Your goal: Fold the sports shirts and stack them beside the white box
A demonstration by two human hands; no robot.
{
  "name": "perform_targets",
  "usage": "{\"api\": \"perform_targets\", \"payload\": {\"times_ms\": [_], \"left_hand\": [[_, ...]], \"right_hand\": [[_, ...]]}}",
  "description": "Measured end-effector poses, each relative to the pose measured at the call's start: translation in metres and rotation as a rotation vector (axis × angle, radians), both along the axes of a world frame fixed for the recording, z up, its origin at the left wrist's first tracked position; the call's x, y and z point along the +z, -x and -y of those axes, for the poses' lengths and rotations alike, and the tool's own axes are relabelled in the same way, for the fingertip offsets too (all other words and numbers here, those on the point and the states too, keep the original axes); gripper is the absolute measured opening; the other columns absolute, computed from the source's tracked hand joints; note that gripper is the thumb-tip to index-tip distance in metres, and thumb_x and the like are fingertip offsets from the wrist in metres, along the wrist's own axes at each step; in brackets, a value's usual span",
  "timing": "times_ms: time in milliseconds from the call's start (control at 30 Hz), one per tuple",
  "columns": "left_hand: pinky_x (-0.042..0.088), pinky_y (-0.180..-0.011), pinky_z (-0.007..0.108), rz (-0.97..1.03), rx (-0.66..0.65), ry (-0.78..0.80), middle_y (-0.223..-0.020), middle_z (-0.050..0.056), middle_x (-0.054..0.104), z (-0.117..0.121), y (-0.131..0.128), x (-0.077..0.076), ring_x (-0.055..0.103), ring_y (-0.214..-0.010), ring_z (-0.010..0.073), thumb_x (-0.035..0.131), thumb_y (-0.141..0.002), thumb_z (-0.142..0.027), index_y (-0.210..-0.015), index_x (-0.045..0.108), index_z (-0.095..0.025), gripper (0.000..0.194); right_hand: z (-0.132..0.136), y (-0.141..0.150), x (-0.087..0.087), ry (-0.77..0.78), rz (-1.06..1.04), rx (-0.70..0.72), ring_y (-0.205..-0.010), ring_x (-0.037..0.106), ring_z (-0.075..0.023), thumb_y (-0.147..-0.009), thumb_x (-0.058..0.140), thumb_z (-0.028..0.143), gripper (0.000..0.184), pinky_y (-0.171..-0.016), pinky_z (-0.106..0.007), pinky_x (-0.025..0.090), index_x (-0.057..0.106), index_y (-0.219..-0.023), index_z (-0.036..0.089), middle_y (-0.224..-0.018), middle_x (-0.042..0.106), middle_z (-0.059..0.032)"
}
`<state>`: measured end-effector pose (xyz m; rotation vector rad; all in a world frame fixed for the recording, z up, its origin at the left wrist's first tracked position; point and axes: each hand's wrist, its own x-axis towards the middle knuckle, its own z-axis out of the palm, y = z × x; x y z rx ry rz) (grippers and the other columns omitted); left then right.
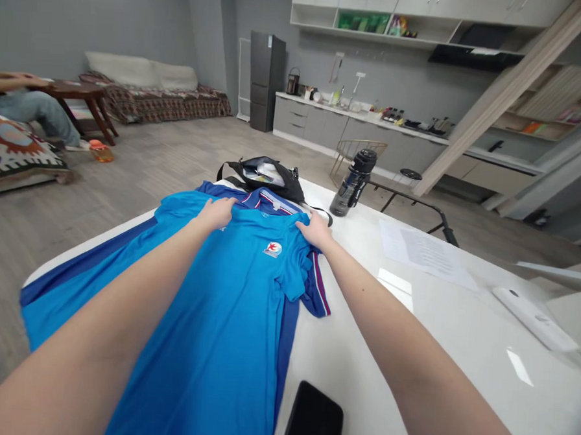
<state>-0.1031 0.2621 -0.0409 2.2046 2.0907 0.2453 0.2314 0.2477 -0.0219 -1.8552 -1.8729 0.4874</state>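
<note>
A bright blue T-shirt (227, 305) with a small round emblem lies front side up, spread over a dark blue polo shirt (316, 290). The polo's striped collar shows past the T-shirt's neckline, and one striped sleeve sticks out at the right. My left hand (218, 212) is closed on the T-shirt near the neckline on the left. At the other shoulder, my right hand (315, 230) pinches the fabric between thumb and fingers. The T-shirt's lower left part reaches the table's left edge.
On the white table (352, 350) are a black bag (273, 177), a dark bottle (353, 182), paper sheets (425, 254), a white device (533, 318) and a black phone (315, 420). A seated person (33, 106) is at far left; a kitchen counter (334, 119) lines the back wall.
</note>
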Motion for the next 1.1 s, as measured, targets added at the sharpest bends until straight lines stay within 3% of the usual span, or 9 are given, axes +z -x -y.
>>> {"api": "perform_targets", "payload": {"times_ms": [100,200,333,467,567,667,733,833,1100], "left_hand": [[0.022,-0.117,0.062,-0.057,0.060,0.052,-0.147,0.015,0.055,-0.016,0.022,-0.007,0.049,-0.136,0.0360,0.054,-0.085,-0.017,-0.141,0.057,-0.024,0.056],[0.030,-0.113,0.055,-0.077,0.105,0.068,-0.137,0.015,0.062,-0.018,0.041,-0.004,0.055,-0.128,0.0378,0.064,-0.081,-0.030,-0.133,0.065,-0.024,0.052],[0.039,-0.106,0.045,-0.155,0.028,0.027,-0.120,0.014,0.070,-0.005,0.051,0.009,0.059,-0.120,0.0350,0.061,-0.085,-0.042,-0.118,0.072,-0.021,0.040],[0.040,-0.104,0.039,-0.142,-0.035,-0.052,-0.116,0.013,0.071,0.019,0.047,0.017,0.061,-0.117,0.0309,0.053,-0.092,-0.037,-0.102,0.073,-0.020,0.028],[0.044,-0.095,0.036,0.041,0.037,-0.194,-0.111,0.014,0.072,0.041,0.037,0.026,0.065,-0.107,0.0307,0.045,-0.098,-0.036,-0.113,0.066,-0.018,0.032],[0.047,-0.087,0.037,0.156,0.173,-0.377,-0.106,0.016,0.072,0.068,0.024,0.048,0.068,-0.100,0.0313,0.034,-0.103,-0.038,-0.126,0.057,-0.017,0.039],[0.048,-0.084,0.036,0.160,0.223,-0.498,-0.105,0.016,0.072,0.091,0.018,0.074,0.069,-0.099,0.0312,0.031,-0.104,-0.039,-0.127,0.055,-0.018,0.039],[0.048,-0.084,0.036,0.137,0.241,-0.689,-0.108,0.015,0.071,0.133,0.012,0.129,0.069,-0.101,0.0305,0.032,-0.104,-0.038,-0.125,0.056,-0.018,0.037],[0.049,-0.087,0.037,0.107,0.182,-1.075,-0.103,0.013,0.070,0.287,-0.013,0.322,0.070,-0.096,0.0274,0.035,-0.105,-0.038,-0.123,0.057,-0.016,0.037]], "right_hand": [[-0.023,0.004,-0.014,0.029,-0.014,-0.016,-0.126,0.055,-0.0372,-0.079,0.074,0.053,0.066,-0.103,-0.050,0.044,0.059,-0.131,0.017,-0.129,0.065,-0.0183],[-0.031,0.003,-0.018,-0.023,0.000,0.021,-0.115,0.061,-0.0323,-0.076,0.076,0.046,0.045,-0.099,-0.045,0.046,0.068,-0.111,0.019,-0.117,0.069,-0.0123],[-0.021,0.004,-0.016,-0.189,0.023,0.108,-0.107,0.061,-0.0304,-0.080,0.065,0.024,0.012,-0.097,-0.042,0.044,0.069,-0.091,0.020,-0.108,0.069,-0.0118],[0.000,0.009,-0.013,-0.248,-0.196,0.101,-0.090,0.061,-0.0259,-0.087,0.058,0.031,0.009,-0.085,-0.037,0.046,0.059,-0.091,0.023,-0.090,0.067,-0.0061],[0.021,0.011,-0.002,-0.239,-0.412,0.142,-0.071,0.056,-0.0203,-0.093,0.049,0.037,0.014,-0.071,-0.031,0.043,0.053,-0.099,0.026,-0.077,0.059,0.0007],[0.048,0.009,0.026,-0.321,-0.456,0.216,-0.063,0.050,-0.0186,-0.095,0.046,0.038,0.014,-0.066,-0.029,0.039,0.050,-0.102,0.027,-0.071,0.052,0.0040],[0.070,0.007,0.055,-0.407,-0.428,0.209,-0.063,0.050,-0.0194,-0.096,0.045,0.038,0.014,-0.067,-0.030,0.037,0.049,-0.104,0.027,-0.070,0.052,0.0041],[0.109,0.000,0.108,-0.521,-0.420,0.166,-0.066,0.053,-0.0212,-0.098,0.042,0.039,0.016,-0.068,-0.031,0.037,0.048,-0.107,0.027,-0.073,0.054,0.0026],[0.260,-0.058,0.271,-0.902,-0.386,0.009,-0.073,0.060,-0.0238,-0.101,0.040,0.042,0.023,-0.073,-0.034,0.043,0.049,-0.113,0.025,-0.082,0.061,-0.0024]]}}
